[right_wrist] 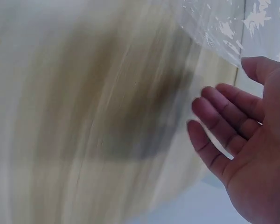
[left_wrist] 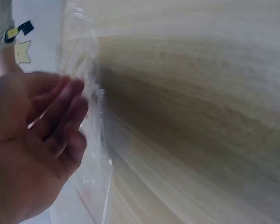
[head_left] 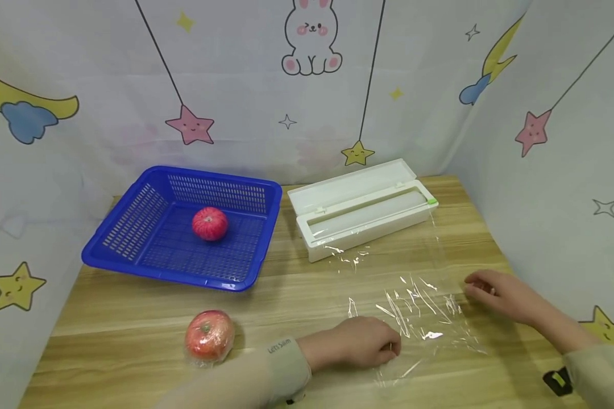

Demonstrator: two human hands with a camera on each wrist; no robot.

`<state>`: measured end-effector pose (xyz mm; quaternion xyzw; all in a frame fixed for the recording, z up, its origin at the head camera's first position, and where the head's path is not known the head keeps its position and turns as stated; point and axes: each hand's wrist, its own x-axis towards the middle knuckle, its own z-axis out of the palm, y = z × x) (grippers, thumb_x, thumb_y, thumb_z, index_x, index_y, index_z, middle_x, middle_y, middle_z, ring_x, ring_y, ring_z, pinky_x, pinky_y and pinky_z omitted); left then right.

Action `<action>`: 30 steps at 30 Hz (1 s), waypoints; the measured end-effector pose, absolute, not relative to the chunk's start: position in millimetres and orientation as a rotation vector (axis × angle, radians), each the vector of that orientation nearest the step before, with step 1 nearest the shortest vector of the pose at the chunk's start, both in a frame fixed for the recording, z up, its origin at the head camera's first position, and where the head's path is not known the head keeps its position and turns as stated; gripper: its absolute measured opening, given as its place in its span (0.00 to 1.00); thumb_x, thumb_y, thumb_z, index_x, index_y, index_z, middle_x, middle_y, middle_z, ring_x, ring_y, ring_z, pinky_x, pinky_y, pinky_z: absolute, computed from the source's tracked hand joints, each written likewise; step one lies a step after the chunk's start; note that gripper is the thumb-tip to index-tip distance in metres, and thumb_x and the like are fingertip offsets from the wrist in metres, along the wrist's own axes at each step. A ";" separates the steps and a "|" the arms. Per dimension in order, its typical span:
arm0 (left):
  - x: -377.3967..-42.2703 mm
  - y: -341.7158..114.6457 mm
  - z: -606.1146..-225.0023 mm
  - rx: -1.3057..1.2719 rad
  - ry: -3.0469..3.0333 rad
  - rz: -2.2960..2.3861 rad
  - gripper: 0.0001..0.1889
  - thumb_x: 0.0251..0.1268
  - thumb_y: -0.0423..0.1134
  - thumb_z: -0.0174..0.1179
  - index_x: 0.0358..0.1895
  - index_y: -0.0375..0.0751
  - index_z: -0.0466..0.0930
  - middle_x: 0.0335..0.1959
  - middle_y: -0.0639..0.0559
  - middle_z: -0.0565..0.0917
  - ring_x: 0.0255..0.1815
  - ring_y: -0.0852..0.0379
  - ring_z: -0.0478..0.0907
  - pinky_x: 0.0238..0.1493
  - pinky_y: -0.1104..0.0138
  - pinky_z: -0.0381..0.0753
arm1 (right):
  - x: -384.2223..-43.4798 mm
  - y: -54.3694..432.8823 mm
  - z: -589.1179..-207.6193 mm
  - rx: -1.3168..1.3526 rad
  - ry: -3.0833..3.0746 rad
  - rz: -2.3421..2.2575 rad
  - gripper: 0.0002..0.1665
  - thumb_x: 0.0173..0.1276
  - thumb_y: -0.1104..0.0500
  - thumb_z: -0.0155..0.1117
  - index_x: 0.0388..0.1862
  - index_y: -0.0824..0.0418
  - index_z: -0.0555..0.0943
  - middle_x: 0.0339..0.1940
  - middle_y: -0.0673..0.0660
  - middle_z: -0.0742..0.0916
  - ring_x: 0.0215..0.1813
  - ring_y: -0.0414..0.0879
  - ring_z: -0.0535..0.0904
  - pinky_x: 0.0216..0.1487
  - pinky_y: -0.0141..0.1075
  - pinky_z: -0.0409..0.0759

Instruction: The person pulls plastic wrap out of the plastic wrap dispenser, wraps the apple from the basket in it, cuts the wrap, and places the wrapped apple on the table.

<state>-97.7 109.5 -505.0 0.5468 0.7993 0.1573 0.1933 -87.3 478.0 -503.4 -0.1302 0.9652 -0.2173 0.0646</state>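
A sheet of cling film (head_left: 414, 307) stretches from a white dispenser box (head_left: 317, 250) over the wooden table, wrinkled and shiny. My left hand (head_left: 365, 342) is at the film's left edge. In the left wrist view its fingers (left_wrist: 74, 109) are loosely bent beside the film, with no pinch visible. Over on the right, my right hand (head_left: 498, 292) hovers just off the film's other edge. Its fingers (right_wrist: 219, 112) are relaxed and apart, the thumb close to a film corner in the right wrist view; contact there is unclear.
The box's lid (head_left: 353, 184) is raised, showing the film roll (head_left: 373, 213). A blue basket (head_left: 164, 277) at the back left holds a red apple (head_left: 210, 224). In front of it lies another apple (head_left: 210, 335) wrapped in film. Patterned cloth (head_left: 245, 68) encloses the table's back and sides.
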 end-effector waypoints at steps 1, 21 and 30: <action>-97.4 109.6 -505.9 1.565 2.307 0.391 0.03 0.75 0.44 0.66 0.44 0.59 0.88 0.34 0.69 0.81 0.38 0.74 0.76 0.38 0.79 0.73 | -93.2 475.0 -505.2 -0.357 2.907 -0.685 0.14 0.78 0.58 0.68 0.53 0.67 0.86 0.39 0.45 0.88 0.39 0.32 0.79 0.40 0.36 0.83; -79.2 100.8 -523.5 1.656 2.649 -0.164 0.43 0.55 0.83 0.61 0.67 0.61 0.75 0.64 0.60 0.76 0.60 0.61 0.72 0.54 0.68 0.72 | -91.5 450.8 -526.5 -0.186 2.474 -1.288 0.06 0.76 0.62 0.69 0.43 0.65 0.82 0.24 0.41 0.79 0.25 0.33 0.71 0.24 0.31 0.74; -80.1 92.5 -524.0 1.662 2.640 -0.163 0.46 0.52 0.86 0.60 0.68 0.60 0.74 0.63 0.60 0.75 0.61 0.61 0.72 0.56 0.65 0.73 | -58.0 465.3 -526.7 -0.327 2.443 -1.332 0.08 0.78 0.68 0.63 0.36 0.63 0.78 0.25 0.39 0.77 0.26 0.30 0.72 0.23 0.33 0.75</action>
